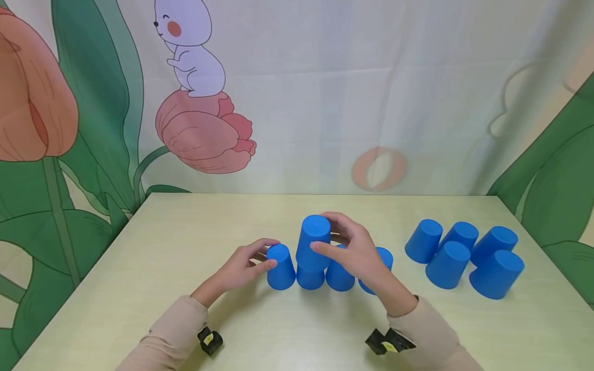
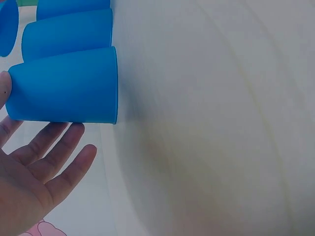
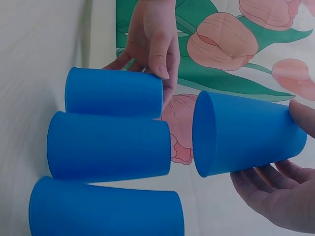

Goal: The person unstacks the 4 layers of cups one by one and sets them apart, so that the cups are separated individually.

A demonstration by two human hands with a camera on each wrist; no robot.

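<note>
A row of upside-down blue plastic cups (image 1: 340,279) stands on the table. My right hand (image 1: 355,252) grips another blue cup (image 1: 313,245) by its sides, thumb in front and fingers behind. In the right wrist view this held cup (image 3: 246,132), mouth down, hangs apart from the row, over the cups. At the row's left end, my left hand (image 1: 246,265) holds the end cup (image 1: 280,269) between thumb and fingers near its top. The left wrist view shows that cup (image 2: 64,88) with its rim at the tabletop. My right hand partly hides the rightmost cup (image 1: 385,257) of the row.
Several more upside-down blue cups (image 1: 447,265) stand in a cluster on the table's right side. A pale table (image 1: 209,216) lies under everything. Behind it hangs a printed cloth (image 1: 301,103) with flowers and a white animal.
</note>
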